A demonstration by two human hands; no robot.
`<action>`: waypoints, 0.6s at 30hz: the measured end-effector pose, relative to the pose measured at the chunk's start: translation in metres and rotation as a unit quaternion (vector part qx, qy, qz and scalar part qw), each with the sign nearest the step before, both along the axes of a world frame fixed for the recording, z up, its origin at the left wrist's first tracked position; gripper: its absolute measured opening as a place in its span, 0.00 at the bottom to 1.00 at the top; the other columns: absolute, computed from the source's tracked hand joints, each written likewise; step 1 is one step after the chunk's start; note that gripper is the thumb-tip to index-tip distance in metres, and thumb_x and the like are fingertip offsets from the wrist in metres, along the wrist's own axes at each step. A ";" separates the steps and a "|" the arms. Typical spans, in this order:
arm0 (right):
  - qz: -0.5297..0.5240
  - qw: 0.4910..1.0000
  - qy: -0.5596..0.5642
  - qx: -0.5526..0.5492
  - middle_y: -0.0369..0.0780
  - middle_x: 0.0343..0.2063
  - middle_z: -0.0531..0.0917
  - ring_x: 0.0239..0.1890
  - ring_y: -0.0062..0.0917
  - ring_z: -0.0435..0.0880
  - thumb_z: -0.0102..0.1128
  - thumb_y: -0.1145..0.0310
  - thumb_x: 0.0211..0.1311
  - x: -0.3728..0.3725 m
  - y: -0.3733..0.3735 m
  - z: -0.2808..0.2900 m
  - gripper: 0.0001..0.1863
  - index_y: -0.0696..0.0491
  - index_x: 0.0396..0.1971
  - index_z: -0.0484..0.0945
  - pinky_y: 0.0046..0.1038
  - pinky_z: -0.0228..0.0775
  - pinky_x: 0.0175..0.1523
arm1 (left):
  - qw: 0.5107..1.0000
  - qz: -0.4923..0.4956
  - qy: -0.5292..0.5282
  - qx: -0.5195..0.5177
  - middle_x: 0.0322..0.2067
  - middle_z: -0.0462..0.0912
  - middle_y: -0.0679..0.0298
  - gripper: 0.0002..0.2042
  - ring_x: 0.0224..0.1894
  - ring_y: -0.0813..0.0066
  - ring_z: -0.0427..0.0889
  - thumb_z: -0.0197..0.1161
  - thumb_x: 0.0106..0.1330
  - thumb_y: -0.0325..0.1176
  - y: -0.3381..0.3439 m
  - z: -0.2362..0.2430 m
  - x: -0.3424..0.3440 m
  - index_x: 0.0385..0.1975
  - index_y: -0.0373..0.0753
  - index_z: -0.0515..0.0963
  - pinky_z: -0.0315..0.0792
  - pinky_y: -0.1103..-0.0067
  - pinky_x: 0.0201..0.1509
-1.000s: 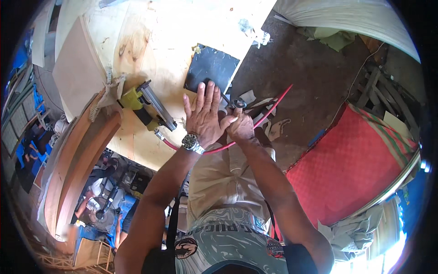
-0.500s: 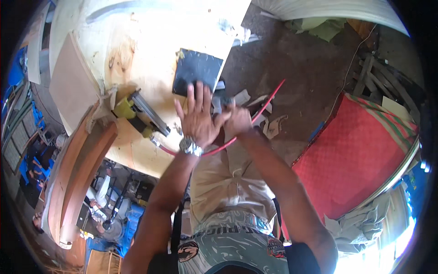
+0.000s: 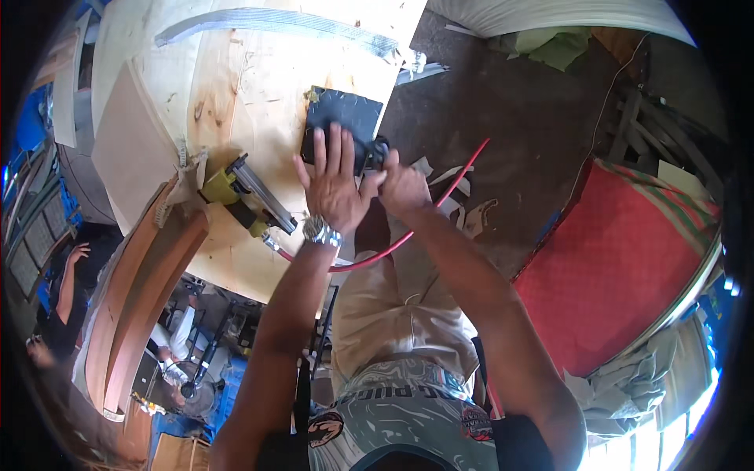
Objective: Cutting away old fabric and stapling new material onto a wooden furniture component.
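My left hand lies with fingers spread over the lower part of a square black piece at the edge of the pale plywood table. My right hand, beside its thumb, is closed on a dark tool at the black piece's lower right corner; the tool's exact kind is hard to make out. A green nail gun with a silver magazine lies left of my left hand, a red hose running from it past my wrists and curving up to the right.
A long pale strip crosses the table top. A thin board and curved wooden pieces are at left. A co-worker's arm and another person appear lower left. A red padded sheet and stacked wood lie at right.
Both my hands have shifted up in the view, and the tool sits higher, against the black piece. The co-worker's raised arm at far left shows more fully.
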State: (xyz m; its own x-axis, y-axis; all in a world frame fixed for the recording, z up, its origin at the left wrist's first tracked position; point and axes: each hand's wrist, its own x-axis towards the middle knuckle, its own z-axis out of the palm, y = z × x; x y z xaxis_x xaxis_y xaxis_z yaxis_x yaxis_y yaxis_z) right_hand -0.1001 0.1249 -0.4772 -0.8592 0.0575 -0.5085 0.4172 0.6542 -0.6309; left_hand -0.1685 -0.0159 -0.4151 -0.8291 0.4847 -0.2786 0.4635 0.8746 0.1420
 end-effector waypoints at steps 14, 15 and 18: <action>-0.024 1.000 0.009 0.010 0.55 0.24 0.85 0.28 0.53 0.87 0.59 0.62 0.63 -0.003 0.004 0.001 0.22 0.60 0.51 0.69 0.53 0.81 0.35 | 1.000 -0.019 -0.020 0.007 0.80 0.51 0.57 0.44 0.82 0.51 0.44 0.48 0.70 0.67 0.004 0.006 -0.013 0.77 0.37 0.59 0.31 0.39 0.77; -0.017 1.000 0.010 0.009 0.55 0.24 0.85 0.28 0.53 0.87 0.59 0.63 0.63 0.000 0.004 -0.003 0.22 0.60 0.51 0.69 0.53 0.81 0.35 | 0.999 -0.028 -0.007 -0.026 0.80 0.51 0.58 0.44 0.82 0.51 0.43 0.49 0.70 0.67 0.003 0.004 -0.012 0.77 0.38 0.59 0.31 0.39 0.77; -0.021 1.000 0.022 0.002 0.56 0.25 0.85 0.28 0.54 0.87 0.60 0.64 0.62 0.010 0.001 -0.005 0.24 0.60 0.53 0.67 0.52 0.82 0.36 | 0.998 -0.022 -0.067 -0.006 0.80 0.50 0.58 0.45 0.83 0.51 0.41 0.50 0.69 0.68 0.002 0.002 -0.008 0.77 0.38 0.59 0.28 0.39 0.77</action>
